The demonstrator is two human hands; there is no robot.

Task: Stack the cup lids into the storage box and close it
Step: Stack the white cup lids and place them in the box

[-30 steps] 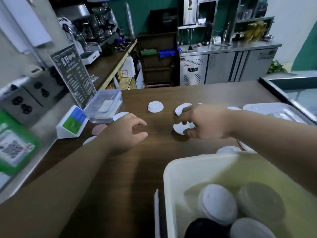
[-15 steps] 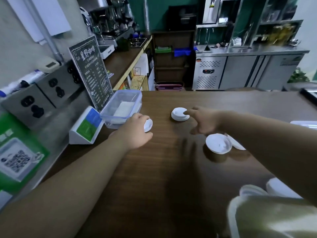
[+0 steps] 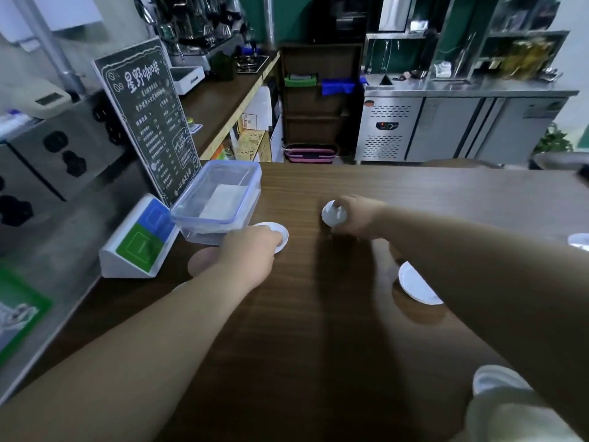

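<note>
My right hand [image 3: 357, 218] grips a white cup lid [image 3: 333, 214] tilted up off the wooden counter, near its middle. My left hand [image 3: 247, 253] lies fingers-down on another white lid [image 3: 280, 236] flat on the counter, right in front of a clear plastic box [image 3: 220, 202] with a blue rim. A further white lid [image 3: 414, 287] lies partly under my right forearm. The pale corner of the storage box [image 3: 510, 416] shows at the bottom right, with a lid [image 3: 490, 379] beside it.
A black chalkboard menu [image 3: 149, 119] and a white-blue-green stand [image 3: 140, 240] stand at the counter's left edge, beside wall sockets. A pinkish disc [image 3: 202, 261] lies under my left wrist. One more white lid [image 3: 578, 241] sits at the far right.
My right hand has closed on the far lid and tipped it up. My left hand slid further onto its lid. The view moved forward, so the storage box dropped mostly out of frame.
</note>
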